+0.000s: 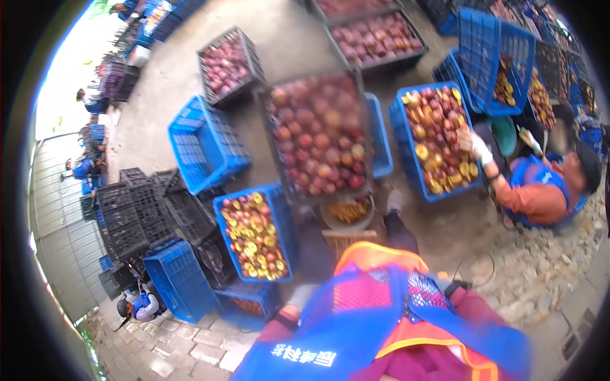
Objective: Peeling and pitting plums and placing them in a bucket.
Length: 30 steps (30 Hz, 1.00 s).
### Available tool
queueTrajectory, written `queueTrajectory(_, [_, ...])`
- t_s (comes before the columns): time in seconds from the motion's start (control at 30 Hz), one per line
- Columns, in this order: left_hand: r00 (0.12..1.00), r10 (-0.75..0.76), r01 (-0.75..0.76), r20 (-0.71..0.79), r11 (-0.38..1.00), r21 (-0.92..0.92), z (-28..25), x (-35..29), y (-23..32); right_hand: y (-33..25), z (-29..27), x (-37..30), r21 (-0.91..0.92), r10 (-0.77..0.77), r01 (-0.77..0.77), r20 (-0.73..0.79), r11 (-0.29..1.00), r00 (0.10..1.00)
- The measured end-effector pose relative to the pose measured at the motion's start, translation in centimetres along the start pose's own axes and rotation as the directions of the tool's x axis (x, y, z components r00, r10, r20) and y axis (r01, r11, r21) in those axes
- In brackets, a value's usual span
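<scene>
My left hand [303,296], in a pale glove, is at my left hip beside the blue vest; its fingers are blurred and partly hidden. My right hand [443,281] is mostly hidden behind the vest on the other side, with a dark band at the wrist. Directly ahead stands a dark crate [270,143] full of whole red plums [318,136]. Between my feet sits a round basin [365,222] holding yellow-brown pieces. Nearest my left hand is a blue crate [287,222] filled with halved, yellow-fleshed plums [251,235].
An empty blue crate [213,152] and a dark crate of plums [225,63] stand ahead left. Stacked black crates [130,213] rise at left. At right, a co-worker [540,184] reaches a gloved hand into a blue crate of halved plums [438,136]. Loose stones [527,273] cover the ground nearby.
</scene>
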State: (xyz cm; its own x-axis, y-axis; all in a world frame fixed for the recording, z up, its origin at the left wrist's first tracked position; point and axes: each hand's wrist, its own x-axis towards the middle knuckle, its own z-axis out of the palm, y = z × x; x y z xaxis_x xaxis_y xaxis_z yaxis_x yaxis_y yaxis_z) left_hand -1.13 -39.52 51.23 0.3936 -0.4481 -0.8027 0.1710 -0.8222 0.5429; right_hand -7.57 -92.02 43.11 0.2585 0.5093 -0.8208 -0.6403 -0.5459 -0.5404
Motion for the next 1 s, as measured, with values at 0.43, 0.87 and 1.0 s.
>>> queueTrajectory(0.43, [0.936, -0.336, 0.347, 0.103, 0.842, -0.413, 3.0, 7.3, -17.5, -1.7, -2.0, 21.5, -0.53, 0.236, -0.152, 0.096, 0.834, 0.967])
queueTrajectory(0.87, [0.781, -0.6, 0.621, -0.174, 0.716, 0.319, 13.8, 53.7, -35.1, 18.5, -1.2, 64.5, -0.47, 0.432, -0.471, -0.196, 0.747, 0.88])
queueTrajectory(1.0, [0.804, -0.571, 0.537, 0.164, 0.817, 0.212, 13.4, 56.3, -37.4, 20.4, -3.8, 66.3, -0.596, 0.379, -0.298, 0.011, 0.745, 0.926])
